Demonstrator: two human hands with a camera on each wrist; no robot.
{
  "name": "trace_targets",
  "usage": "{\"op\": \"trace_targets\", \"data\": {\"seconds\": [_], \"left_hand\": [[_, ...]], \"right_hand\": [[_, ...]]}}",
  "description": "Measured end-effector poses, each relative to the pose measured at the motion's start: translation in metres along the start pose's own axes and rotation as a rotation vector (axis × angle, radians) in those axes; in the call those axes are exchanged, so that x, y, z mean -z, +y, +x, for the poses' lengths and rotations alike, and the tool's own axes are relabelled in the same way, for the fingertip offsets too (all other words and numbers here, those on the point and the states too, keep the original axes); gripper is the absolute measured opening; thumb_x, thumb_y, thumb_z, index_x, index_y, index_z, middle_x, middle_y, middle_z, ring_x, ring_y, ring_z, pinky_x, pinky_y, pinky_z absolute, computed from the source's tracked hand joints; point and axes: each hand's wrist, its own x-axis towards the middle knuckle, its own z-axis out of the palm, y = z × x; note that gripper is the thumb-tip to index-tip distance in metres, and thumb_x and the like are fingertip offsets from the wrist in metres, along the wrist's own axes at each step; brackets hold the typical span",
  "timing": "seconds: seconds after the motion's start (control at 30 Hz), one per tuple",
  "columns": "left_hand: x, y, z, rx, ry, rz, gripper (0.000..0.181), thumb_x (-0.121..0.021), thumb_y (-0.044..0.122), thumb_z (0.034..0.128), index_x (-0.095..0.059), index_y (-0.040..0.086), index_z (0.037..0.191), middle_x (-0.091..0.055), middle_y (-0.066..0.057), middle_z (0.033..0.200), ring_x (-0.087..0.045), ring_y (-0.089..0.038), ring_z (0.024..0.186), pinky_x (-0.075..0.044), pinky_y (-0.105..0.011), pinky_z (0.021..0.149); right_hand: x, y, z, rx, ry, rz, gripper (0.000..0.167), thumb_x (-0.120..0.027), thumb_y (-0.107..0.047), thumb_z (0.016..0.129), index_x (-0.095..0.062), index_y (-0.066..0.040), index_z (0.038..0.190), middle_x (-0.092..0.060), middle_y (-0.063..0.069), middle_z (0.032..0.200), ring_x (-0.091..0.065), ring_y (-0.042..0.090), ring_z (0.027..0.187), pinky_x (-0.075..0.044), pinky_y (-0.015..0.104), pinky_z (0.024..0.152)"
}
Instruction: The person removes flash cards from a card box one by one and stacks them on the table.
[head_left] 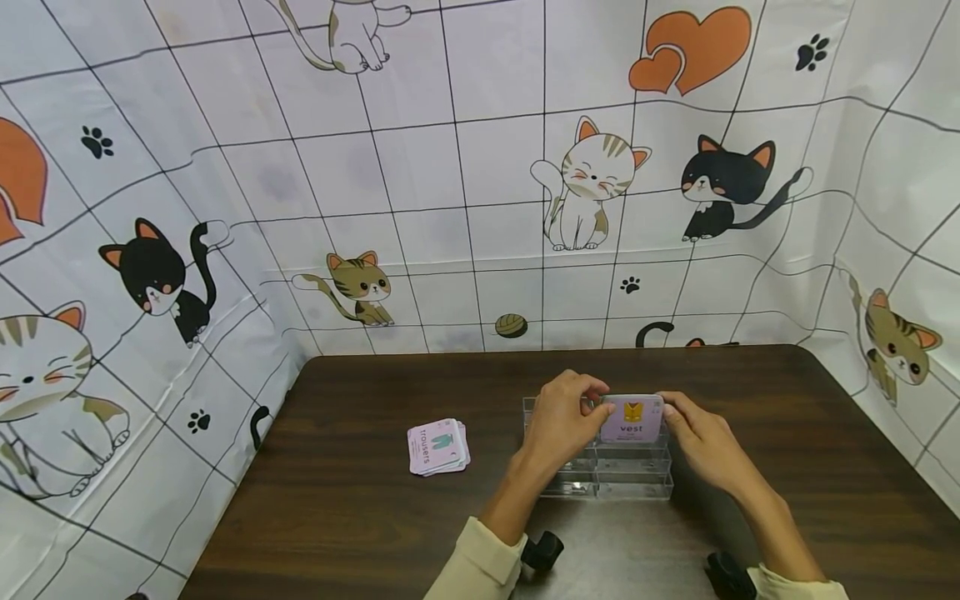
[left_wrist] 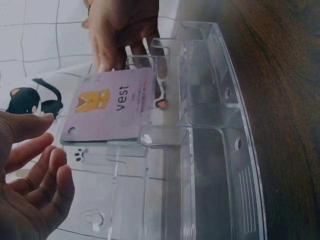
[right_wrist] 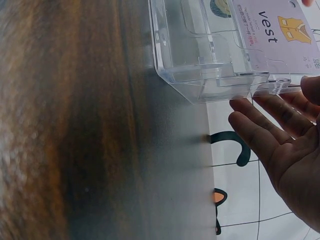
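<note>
A stack of flashcards with a lilac "vest" card (head_left: 632, 419) on top stands in the right back compartment of a clear acrylic card holder (head_left: 633, 487). My left hand (head_left: 562, 421) is beside the stack's left edge; in the left wrist view its fingers (left_wrist: 55, 172) are loosely bent and apart from the cards. My right hand (head_left: 701, 437) is at the stack's right edge. Its thumb lies close to the card edge in the right wrist view, with the other fingers (right_wrist: 280, 120) extended beside the holder's side wall; whether they touch it I cannot tell.
To the left on the dark wooden table (head_left: 337, 517) lies a loose pile of cards with a "trousers" card (head_left: 437, 447) uppermost. A white cat-print sheet (head_left: 495, 183) hangs behind the table and along its sides.
</note>
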Motion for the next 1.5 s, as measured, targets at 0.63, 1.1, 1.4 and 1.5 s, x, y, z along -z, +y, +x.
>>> {"op": "trace_targets", "data": {"seconds": [0.63,1.1,1.4,1.5], "left_hand": [[-0.008,0.003,0.007,0.052,-0.03,-0.003,0.024,-0.083,0.019,0.0958,-0.08,0.014,0.119,-0.069,-0.001,0.105,-0.051,0.001,0.076,-0.043,-0.013,0.066],[-0.016,0.002,0.011,0.031,-0.02,0.042,0.019,-0.086,0.02,0.0935,-0.082,0.016,0.111,-0.069,0.002,0.099,-0.053,0.004,0.074,-0.043,-0.011,0.067],[-0.018,0.0,0.013,-0.014,0.001,0.071,0.009,-0.084,0.019,0.0945,-0.082,0.016,0.103,-0.071,0.003,0.091,-0.053,0.004,0.071,-0.041,-0.011,0.062],[-0.018,-0.001,0.013,-0.019,0.006,0.067,0.008,-0.082,0.02,0.0962,-0.082,0.017,0.104,-0.073,0.003,0.091,-0.052,0.003,0.07,-0.04,-0.012,0.061]], "right_hand": [[0.002,0.0,0.0,-0.003,-0.013,0.025,0.033,-0.043,-0.021,0.117,-0.058,-0.004,0.142,-0.076,0.021,0.116,-0.072,0.039,0.108,-0.057,0.06,0.086],[0.0,0.0,-0.001,-0.022,-0.005,0.019,0.033,-0.045,-0.022,0.117,-0.059,-0.006,0.142,-0.077,0.021,0.117,-0.074,0.041,0.109,-0.057,0.06,0.085],[0.0,-0.001,0.0,-0.005,0.009,0.012,0.031,-0.045,-0.02,0.117,-0.061,-0.006,0.14,-0.077,0.02,0.115,-0.073,0.037,0.108,-0.057,0.056,0.084],[0.001,0.0,-0.001,-0.003,0.009,0.009,0.031,-0.045,-0.02,0.117,-0.061,-0.007,0.141,-0.077,0.02,0.115,-0.073,0.038,0.108,-0.057,0.057,0.084]]}}
